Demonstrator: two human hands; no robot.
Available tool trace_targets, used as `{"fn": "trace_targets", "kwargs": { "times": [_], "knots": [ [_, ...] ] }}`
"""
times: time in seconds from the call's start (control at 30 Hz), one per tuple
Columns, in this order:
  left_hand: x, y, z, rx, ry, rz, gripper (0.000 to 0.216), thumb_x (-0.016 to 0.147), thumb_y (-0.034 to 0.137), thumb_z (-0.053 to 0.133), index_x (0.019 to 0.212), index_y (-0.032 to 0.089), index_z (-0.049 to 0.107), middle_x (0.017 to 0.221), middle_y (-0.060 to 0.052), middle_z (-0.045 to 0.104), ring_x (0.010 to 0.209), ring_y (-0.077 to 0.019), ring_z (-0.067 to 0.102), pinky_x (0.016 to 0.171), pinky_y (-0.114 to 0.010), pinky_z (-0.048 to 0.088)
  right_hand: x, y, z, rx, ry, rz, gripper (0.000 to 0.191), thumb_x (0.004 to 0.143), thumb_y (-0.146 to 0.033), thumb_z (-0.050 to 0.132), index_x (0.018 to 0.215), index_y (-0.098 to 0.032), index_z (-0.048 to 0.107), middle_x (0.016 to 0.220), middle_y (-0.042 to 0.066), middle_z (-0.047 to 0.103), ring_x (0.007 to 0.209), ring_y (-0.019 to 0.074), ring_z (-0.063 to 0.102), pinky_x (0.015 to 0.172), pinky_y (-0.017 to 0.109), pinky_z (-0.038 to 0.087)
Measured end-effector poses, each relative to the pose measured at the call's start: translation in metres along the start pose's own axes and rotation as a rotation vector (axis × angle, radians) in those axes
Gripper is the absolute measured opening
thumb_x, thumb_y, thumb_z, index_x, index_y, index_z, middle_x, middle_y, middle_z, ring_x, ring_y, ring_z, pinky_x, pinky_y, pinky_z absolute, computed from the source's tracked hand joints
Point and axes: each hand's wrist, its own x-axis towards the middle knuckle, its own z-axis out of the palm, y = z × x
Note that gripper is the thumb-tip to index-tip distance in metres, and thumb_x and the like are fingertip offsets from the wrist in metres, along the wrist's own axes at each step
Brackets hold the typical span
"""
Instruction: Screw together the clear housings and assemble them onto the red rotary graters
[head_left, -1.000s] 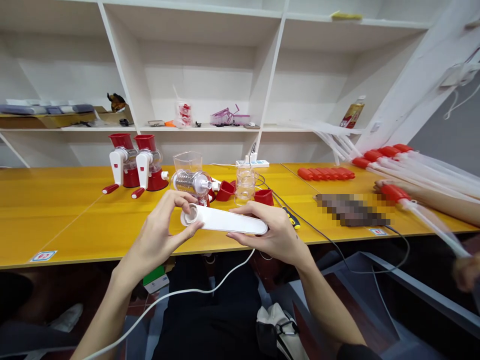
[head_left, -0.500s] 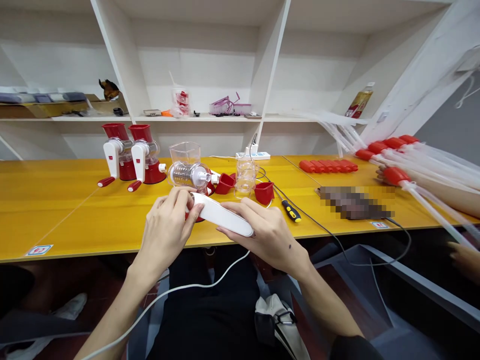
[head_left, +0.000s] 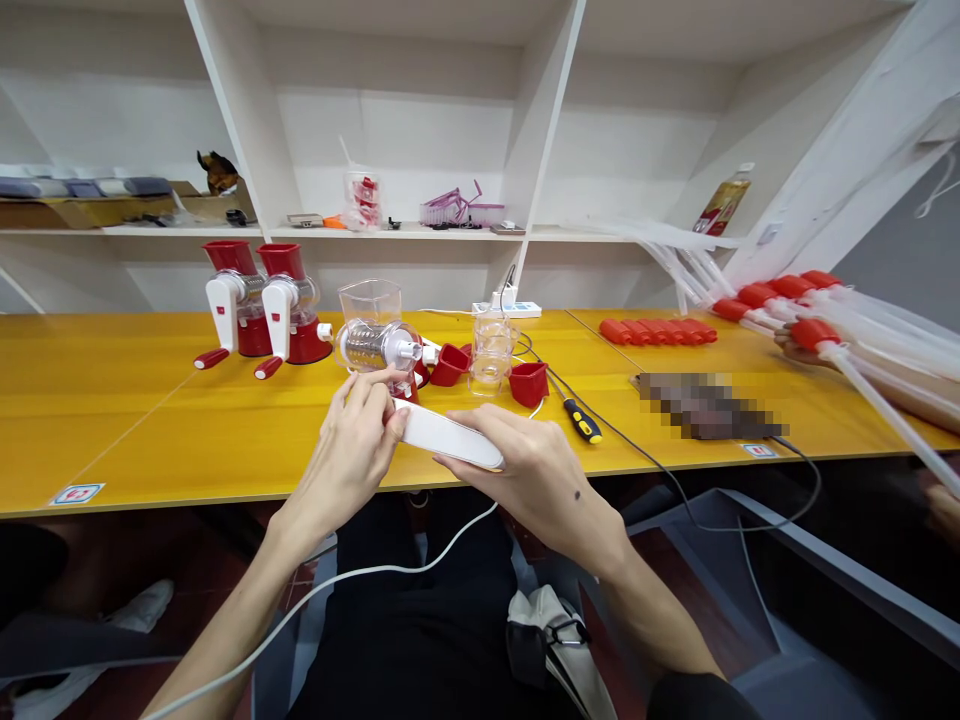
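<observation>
A long white crank arm (head_left: 448,440), like those on the finished graters, is held between both hands above the table's front edge. My left hand (head_left: 346,442) pinches its left end, fingers closed around it and partly hiding it. My right hand (head_left: 538,478) grips the right end, thumb underneath and fingers over the top. Just behind the hands stands a rotary grater (head_left: 371,345) with a clear body and a metal drum, its lower part hidden by my left hand. Two assembled red-and-white graters, one with a white crank (head_left: 279,318), stand farther left.
Red hoppers (head_left: 529,383), stacked clear plastic parts (head_left: 491,355) and a black-yellow screwdriver (head_left: 583,420) lie right of the grater. A power strip (head_left: 517,310) is behind. Farther right are red pieces (head_left: 656,332), a blurred-out object (head_left: 705,405) and another person's arm among clear tubes (head_left: 885,405).
The crank arm's left end has dropped slightly and turned in my hands, with my left hand shifted a little right. At the right, the other person's red-capped tube has moved.
</observation>
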Motion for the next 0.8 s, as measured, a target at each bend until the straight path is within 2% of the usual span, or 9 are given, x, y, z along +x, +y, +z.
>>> {"fn": "trace_targets", "kwargs": {
  "times": [0.17, 0.27, 0.43, 0.53, 0.7, 0.8],
  "knots": [
    [0.000, 0.005, 0.010, 0.002, -0.034, 0.015, 0.022, 0.105, 0.026, 0.040, 0.084, 0.023, 0.037, 0.122, -0.013, 0.064, 0.126, -0.0259, 0.059, 0.122, -0.060, 0.034, -0.003, -0.006, -0.012, -0.049, -0.145, 0.127, 0.018, 0.094, -0.029, 0.072, 0.106, -0.017, 0.069, 0.094, 0.004, 0.078, 0.075, 0.0212, 0.076, 0.059, 0.028, 0.043],
    [0.000, 0.010, 0.015, 0.031, -0.032, 0.020, 0.022, 0.105, 0.025, 0.039, 0.084, 0.023, 0.038, 0.119, -0.013, 0.065, 0.119, -0.0257, 0.062, 0.119, -0.061, 0.039, -0.003, -0.009, -0.017, -0.078, -0.225, 0.194, 0.018, 0.093, -0.030, 0.073, 0.104, -0.017, 0.068, 0.093, 0.004, 0.078, 0.074, 0.0225, 0.076, 0.059, 0.028, 0.041],
    [-0.002, 0.016, 0.019, 0.042, -0.049, 0.020, 0.019, 0.104, 0.025, 0.040, 0.087, 0.021, 0.044, 0.118, -0.012, 0.063, 0.111, -0.0264, 0.064, 0.105, -0.057, 0.052, -0.005, -0.012, -0.025, -0.103, -0.308, 0.223, 0.016, 0.092, -0.030, 0.074, 0.093, -0.017, 0.064, 0.075, 0.001, 0.072, 0.061, 0.0212, 0.070, 0.055, 0.028, 0.033],
    [-0.004, 0.019, 0.021, 0.043, -0.081, -0.003, 0.017, 0.104, 0.026, 0.040, 0.091, 0.020, 0.048, 0.114, -0.011, 0.061, 0.106, -0.0263, 0.064, 0.095, -0.051, 0.058, -0.007, -0.011, -0.027, -0.118, -0.349, 0.250, 0.019, 0.092, -0.032, 0.074, 0.089, -0.018, 0.061, 0.071, 0.000, 0.070, 0.058, 0.0203, 0.067, 0.054, 0.028, 0.030],
    [-0.005, 0.016, 0.031, 0.076, -0.109, -0.005, 0.016, 0.104, 0.026, 0.039, 0.095, 0.019, 0.051, 0.109, -0.010, 0.060, 0.100, -0.0251, 0.063, 0.090, -0.046, 0.057, -0.007, -0.006, -0.027, -0.132, -0.422, 0.256, 0.021, 0.095, -0.035, 0.071, 0.089, -0.018, 0.060, 0.067, 0.001, 0.068, 0.054, 0.0177, 0.062, 0.054, 0.028, 0.026],
    [-0.003, 0.011, 0.030, 0.098, -0.147, 0.009, 0.018, 0.105, 0.027, 0.038, 0.094, 0.020, 0.051, 0.106, -0.009, 0.059, 0.097, -0.0241, 0.061, 0.088, -0.043, 0.055, -0.003, -0.003, -0.026, -0.138, -0.398, 0.224, 0.021, 0.096, -0.035, 0.070, 0.088, -0.017, 0.063, 0.072, 0.003, 0.071, 0.058, 0.0181, 0.065, 0.055, 0.028, 0.027]
  ]
}}
